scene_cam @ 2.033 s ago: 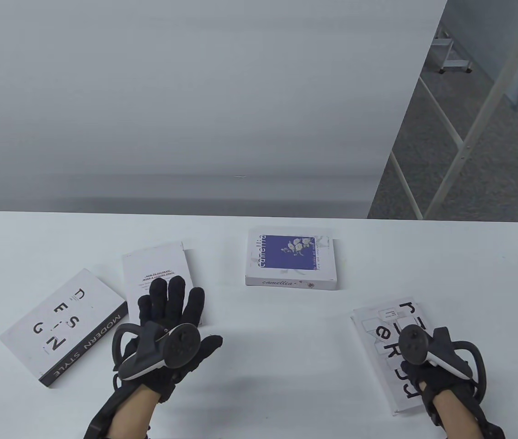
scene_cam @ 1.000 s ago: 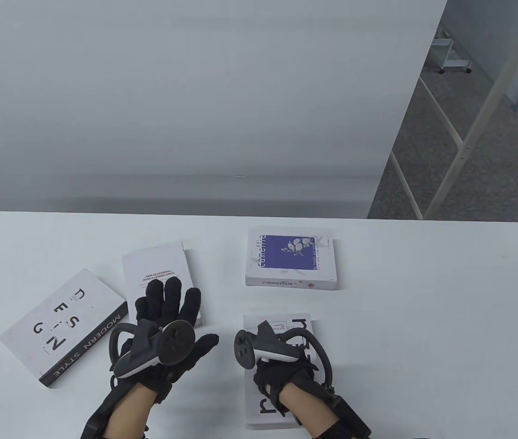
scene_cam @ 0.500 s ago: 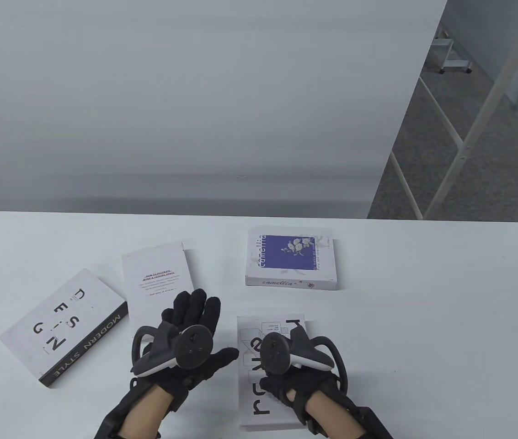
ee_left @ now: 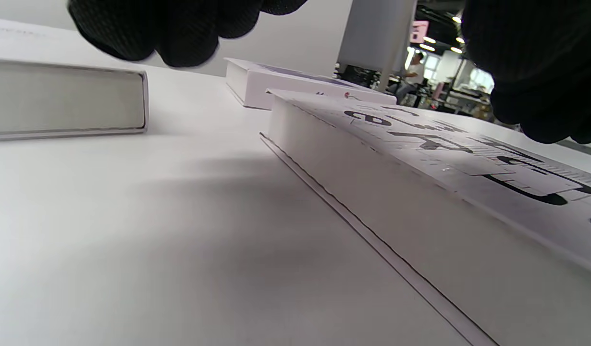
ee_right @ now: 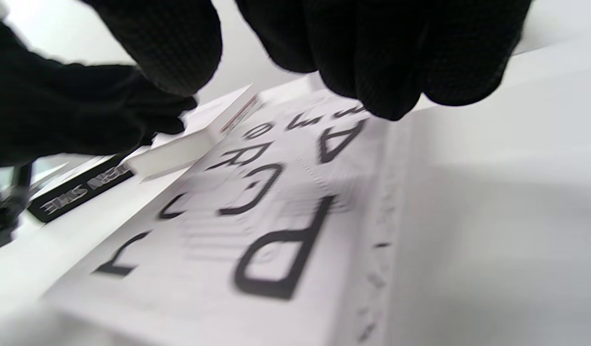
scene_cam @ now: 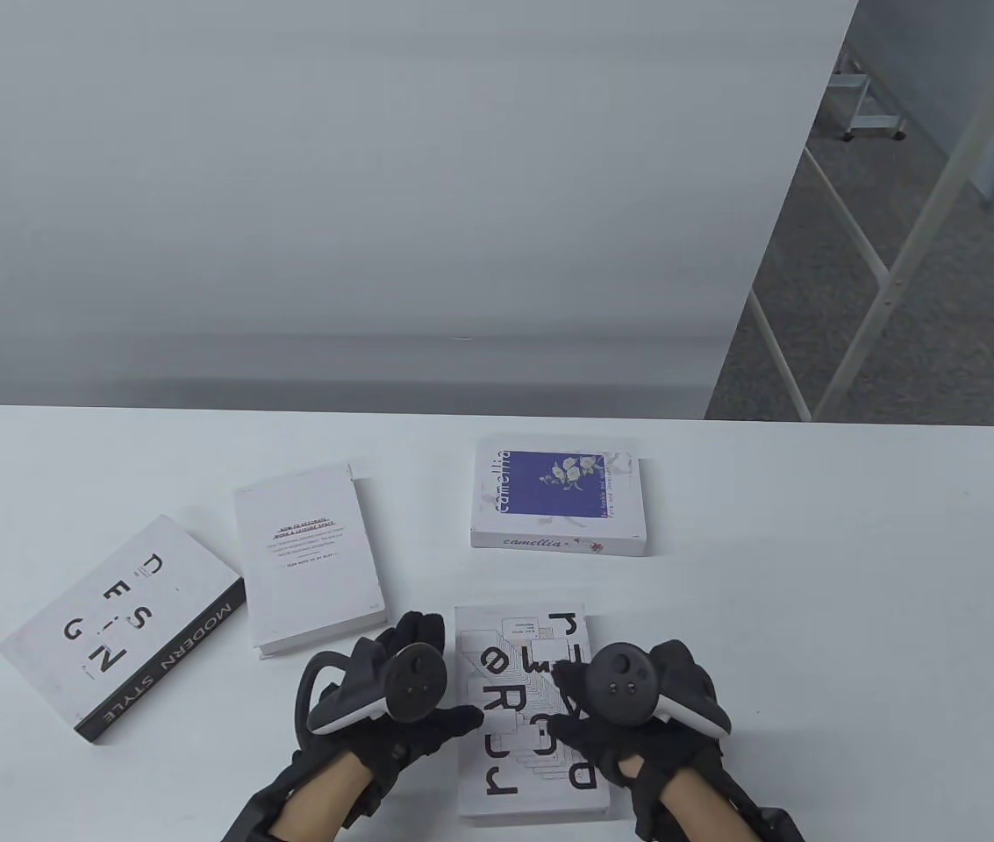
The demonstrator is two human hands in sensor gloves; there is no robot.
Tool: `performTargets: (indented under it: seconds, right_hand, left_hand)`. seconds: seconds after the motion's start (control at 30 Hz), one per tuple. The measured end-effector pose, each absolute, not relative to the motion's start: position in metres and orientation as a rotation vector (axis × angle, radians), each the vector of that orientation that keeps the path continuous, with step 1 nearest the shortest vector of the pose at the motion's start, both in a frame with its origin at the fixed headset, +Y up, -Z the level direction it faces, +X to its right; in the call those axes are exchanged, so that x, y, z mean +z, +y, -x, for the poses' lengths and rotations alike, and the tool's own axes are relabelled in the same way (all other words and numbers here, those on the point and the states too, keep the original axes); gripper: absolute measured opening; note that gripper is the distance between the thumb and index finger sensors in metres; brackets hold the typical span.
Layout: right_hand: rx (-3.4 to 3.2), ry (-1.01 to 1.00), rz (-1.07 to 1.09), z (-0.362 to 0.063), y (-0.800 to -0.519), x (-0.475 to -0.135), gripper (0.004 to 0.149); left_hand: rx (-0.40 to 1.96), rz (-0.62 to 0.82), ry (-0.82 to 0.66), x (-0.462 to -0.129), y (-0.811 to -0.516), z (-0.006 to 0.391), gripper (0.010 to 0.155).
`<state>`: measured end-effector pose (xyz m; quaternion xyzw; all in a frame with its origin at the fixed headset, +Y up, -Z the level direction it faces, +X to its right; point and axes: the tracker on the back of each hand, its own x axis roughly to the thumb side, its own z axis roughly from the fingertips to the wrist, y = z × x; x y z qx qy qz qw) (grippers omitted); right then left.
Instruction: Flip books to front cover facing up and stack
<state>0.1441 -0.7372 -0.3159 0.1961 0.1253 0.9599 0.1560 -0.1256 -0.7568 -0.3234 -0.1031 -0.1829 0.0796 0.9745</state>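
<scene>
Lettered book [scene_cam: 518,702] lies flat at the near table [scene_cam: 812,570] edge, cover up, left hand [scene_cam: 391,702] and right hand [scene_cam: 637,710] flanking it.

Left wrist view: fingers [ee_left: 180,29] hover apart, gripping nothing.

Right wrist view: fingertips [ee_right: 382,62] hang above the cover.

Recommend squaring both sides before stacking; open room lies right.

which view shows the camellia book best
The table view: the camellia book shows whole, purple cover and title readable. The left wrist view catches only its low white edge behind the lettered book. The right wrist view misses it.
</scene>
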Motion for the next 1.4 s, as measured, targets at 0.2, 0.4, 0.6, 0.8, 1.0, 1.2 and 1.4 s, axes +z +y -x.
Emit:
performTargets:
  seconds: [0.2, 0.4, 0.6, 0.8, 1.0, 1.2, 1.4]
  right_hand:
    - [2.727, 0.384, -0.489, -0.162, -0.758, -0.325, 0.083]
    - [2.693, 0.517, -0.423, -0.162, -0.776, -0.331, 0.087]
    - [2.684, 0.589, -0.46, -0.158, -0.782, -0.333, 0.078]
    - [2.676, 0.61, -0.471, -0.159, -0.784, -0.333, 0.076]
    - [2.685, 0.569, -0.454, -0.161, -0.782, -0.331, 0.064]
    - [2.694, 0.457, -0.545, -0.162, -0.773, -0.324, 0.059]
    - [2.709, 0.23, -0.722, -0.157, -0.758, -0.315, 0.057]
  left_hand:
    - [0.228, 0.271, -0.298, -0.327, -0.771, 0.123, 0.103]
    - [0.413, 0.353, -0.215, -0.329, -0.783, 0.122, 0.084]
    - [0.589, 0.438, -0.247, -0.333, -0.795, 0.124, 0.077]
    - [0.688, 0.499, -0.31, -0.331, -0.8, 0.121, 0.082]
    - [0.672, 0.487, -0.304, -0.331, -0.799, 0.12, 0.079]
    - [0.756, 0.52, -0.286, -0.332, -0.804, 0.129, 0.073]
    - [0.809, 0.543, -0.261, -0.334, -0.807, 0.139, 0.072]
